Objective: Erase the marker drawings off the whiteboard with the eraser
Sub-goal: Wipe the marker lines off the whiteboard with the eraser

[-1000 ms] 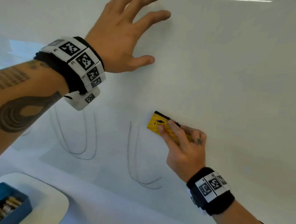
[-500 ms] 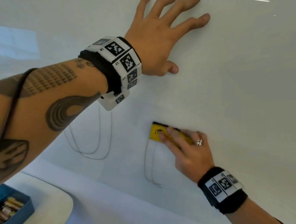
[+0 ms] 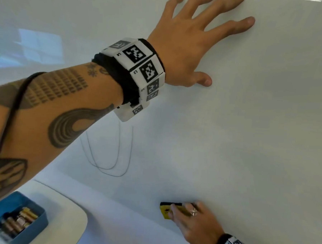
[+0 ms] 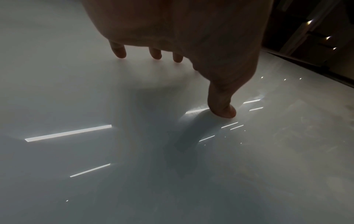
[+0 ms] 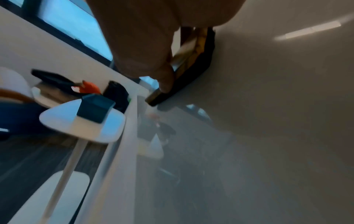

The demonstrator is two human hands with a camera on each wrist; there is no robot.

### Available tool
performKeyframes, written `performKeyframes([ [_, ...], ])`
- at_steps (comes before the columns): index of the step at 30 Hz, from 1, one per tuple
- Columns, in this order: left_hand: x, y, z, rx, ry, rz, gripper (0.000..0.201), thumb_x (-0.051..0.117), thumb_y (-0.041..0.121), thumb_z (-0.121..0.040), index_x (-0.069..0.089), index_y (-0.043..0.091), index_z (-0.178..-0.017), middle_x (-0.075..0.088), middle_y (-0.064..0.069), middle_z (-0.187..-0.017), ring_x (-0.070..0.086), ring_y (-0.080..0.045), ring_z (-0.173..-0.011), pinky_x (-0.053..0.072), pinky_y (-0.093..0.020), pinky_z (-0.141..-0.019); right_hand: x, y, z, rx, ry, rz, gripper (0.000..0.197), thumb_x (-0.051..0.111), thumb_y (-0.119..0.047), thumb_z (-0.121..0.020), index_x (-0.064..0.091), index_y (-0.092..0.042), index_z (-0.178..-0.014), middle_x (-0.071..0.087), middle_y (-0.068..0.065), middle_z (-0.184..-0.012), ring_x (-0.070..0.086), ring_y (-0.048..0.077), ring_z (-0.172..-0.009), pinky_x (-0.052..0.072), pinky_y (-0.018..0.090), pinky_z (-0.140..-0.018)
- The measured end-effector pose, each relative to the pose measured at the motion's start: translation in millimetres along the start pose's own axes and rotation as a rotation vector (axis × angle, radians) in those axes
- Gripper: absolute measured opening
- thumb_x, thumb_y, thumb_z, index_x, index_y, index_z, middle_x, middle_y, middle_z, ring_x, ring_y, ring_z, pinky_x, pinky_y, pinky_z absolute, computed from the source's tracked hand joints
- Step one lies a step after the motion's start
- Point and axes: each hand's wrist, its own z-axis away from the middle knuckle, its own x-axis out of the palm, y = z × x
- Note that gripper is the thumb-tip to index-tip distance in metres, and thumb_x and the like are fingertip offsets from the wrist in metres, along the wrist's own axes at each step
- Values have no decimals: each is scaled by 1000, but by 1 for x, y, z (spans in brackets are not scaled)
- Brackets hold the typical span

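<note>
The whiteboard (image 3: 249, 135) fills the head view. My right hand (image 3: 194, 224) grips a yellow eraser with a black felt edge (image 3: 165, 209) and holds it flat against the board near its lower part. In the right wrist view the eraser (image 5: 199, 63) lies felt-side on the board under my fingers (image 5: 164, 78). Thin curved marker lines (image 3: 113, 162) remain on the board to the left, below my left wrist. My left hand (image 3: 194, 41) is spread, fingertips and thumb (image 4: 224, 110) pressed on the board (image 4: 95, 151) high up.
A white round-cornered side table (image 3: 67, 219) stands at lower left with a blue box (image 3: 38, 210) of small cylindrical items on it. The same table (image 5: 80, 125) and blue box (image 5: 93, 107) show in the right wrist view, with a windowed wall behind.
My right hand has swept the eraser down the board, and the marker lines beneath it are gone. The view shifted left, so my left hand sits further right in frame.
</note>
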Motion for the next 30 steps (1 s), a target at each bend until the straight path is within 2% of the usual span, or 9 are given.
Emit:
performKeyframes([
  [3,2,-1,0,4,2,-21,108,63,79,-69,11,44,-157,14,3,-166,19,-30,-150,23,-65,-112,-51,31,-64,76,169,23,42,35,-11,-102,71,-20,-123,67,2,-129,62,30,-92,40,41,-81],
  [7,0,-3,1,-4,-11,-39,104,57,82,-70,11,44,-157,21,1,-164,24,-32,-148,25,-62,-112,-68,56,-104,308,351,14,49,38,-7,-94,70,-22,-128,66,0,-133,55,30,-103,37,44,-87],
  [9,-1,-3,1,6,-20,-43,102,54,82,-72,13,44,-157,24,0,-163,28,-32,-147,28,-60,-111,-46,36,-80,225,280,53,47,40,-7,-95,69,-20,-129,66,0,-134,56,31,-104,39,45,-90],
  [13,-8,-19,6,39,42,7,87,46,76,-83,21,38,-156,31,1,-160,35,-25,-143,34,-50,-110,18,-16,12,76,-75,2,33,49,-18,-99,68,-19,-126,71,4,-121,68,30,-94,40,45,-95],
  [15,-9,-37,15,4,97,31,82,41,76,-86,24,36,-156,32,2,-160,35,-23,-144,32,-45,-111,27,-25,17,64,-107,-13,27,52,-24,-102,67,-20,-124,72,4,-112,70,27,-90,36,42,-99],
  [19,-6,-82,37,-51,125,62,79,39,75,-89,26,34,-155,34,2,-159,35,-25,-142,33,-46,-110,-23,-3,-80,59,95,63,41,37,-12,-103,72,-21,-121,69,1,-125,68,29,-90,40,43,-86],
  [25,-1,-145,54,2,84,-52,73,40,70,-92,24,36,-154,37,-7,-155,36,-32,-140,34,-51,-106,-77,43,-245,510,580,128,51,50,1,-81,75,-22,-119,67,4,-129,63,34,-90,34,41,-84],
  [27,-1,-160,62,-11,88,-6,73,39,69,-93,24,36,-155,36,-4,-158,35,-30,-141,33,-49,-108,-50,18,-244,467,524,137,49,50,1,-86,72,-19,-124,66,6,-132,62,36,-90,40,42,-83],
  [30,3,-189,78,-50,64,85,77,38,73,-92,22,34,-157,32,3,-161,35,-26,-144,31,-46,-114,17,-55,-194,179,131,114,43,40,-6,-97,68,-16,-128,65,7,-132,65,36,-89,44,43,-82],
])
